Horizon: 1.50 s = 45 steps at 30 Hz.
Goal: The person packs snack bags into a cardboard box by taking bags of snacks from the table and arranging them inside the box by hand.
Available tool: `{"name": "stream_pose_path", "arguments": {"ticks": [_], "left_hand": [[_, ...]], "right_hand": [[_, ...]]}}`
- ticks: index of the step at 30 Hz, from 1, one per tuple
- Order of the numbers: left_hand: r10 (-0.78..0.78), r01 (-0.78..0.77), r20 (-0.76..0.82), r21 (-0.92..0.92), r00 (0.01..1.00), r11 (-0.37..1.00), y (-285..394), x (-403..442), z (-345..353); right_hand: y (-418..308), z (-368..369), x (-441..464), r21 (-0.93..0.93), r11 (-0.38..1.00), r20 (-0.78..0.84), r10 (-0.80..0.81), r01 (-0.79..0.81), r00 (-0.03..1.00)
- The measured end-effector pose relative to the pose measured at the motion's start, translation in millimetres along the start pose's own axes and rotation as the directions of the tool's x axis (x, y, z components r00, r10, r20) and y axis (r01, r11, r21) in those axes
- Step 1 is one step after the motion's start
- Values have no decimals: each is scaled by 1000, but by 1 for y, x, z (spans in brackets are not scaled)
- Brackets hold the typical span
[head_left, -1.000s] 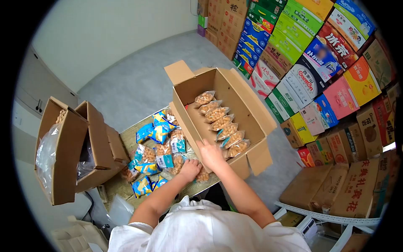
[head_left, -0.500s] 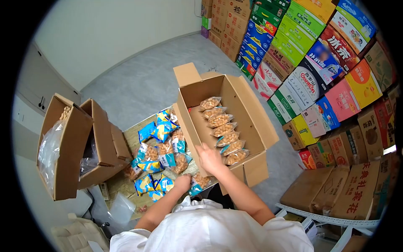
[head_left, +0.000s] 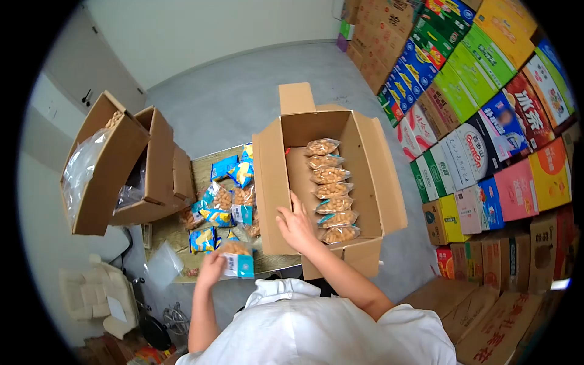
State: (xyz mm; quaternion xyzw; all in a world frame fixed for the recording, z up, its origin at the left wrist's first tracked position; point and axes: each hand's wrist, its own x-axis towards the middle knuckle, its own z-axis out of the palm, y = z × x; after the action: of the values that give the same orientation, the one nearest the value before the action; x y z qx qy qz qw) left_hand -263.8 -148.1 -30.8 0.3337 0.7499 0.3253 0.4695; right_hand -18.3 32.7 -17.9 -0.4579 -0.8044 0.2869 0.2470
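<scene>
Tabletop [head_left: 164, 231] | snack bag [head_left: 238, 248] | held in left grip [head_left: 212, 267], jutting rightward

Seven bags [head_left: 331, 176] are sitting in one box [head_left: 271, 193]. One left hand [head_left: 212, 267] is holding one bag [head_left: 238, 258]; one right hand [head_left: 297, 229] is showing. One chair [head_left: 84, 293] is standing near one table [head_left: 163, 235], where blue packets [head_left: 202, 240] are overlapping past counting.

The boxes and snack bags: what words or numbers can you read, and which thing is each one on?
"冰茶": red box in the stack on the right.
"Ganten": dark-and-white box in that stack.
"补水啦": blue-purple box, same stack.
Too small or blurred to read surely: print on the bag in the left hand, the blue packets and the other boxes.
</scene>
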Motion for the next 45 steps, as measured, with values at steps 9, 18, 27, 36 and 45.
{"name": "stream_pose_path", "arguments": {"ticks": [9,18,27,36,45], "left_hand": [[300,-322,-115,-343,947,882,123,-37,49],[373,-380,-99,-399,922,834,154,-17,147],[902,-784,-73,466,426,409,186,-9,212],[934,-940,212,249,289,235,169,-24,210],[774,-749,172,445,610,491,111,-27,174]], "right_hand": [[9,-49,7,855,517,-134,151,37,979],[23,-126,-15,321,916,-203,-184,243,962],[50,-126,-15,765,571,347,24,-298,938],[117,-100,8,850,-207,524,248,-484,815],[137,-138,56,684,445,636,21,-577,771]]}}
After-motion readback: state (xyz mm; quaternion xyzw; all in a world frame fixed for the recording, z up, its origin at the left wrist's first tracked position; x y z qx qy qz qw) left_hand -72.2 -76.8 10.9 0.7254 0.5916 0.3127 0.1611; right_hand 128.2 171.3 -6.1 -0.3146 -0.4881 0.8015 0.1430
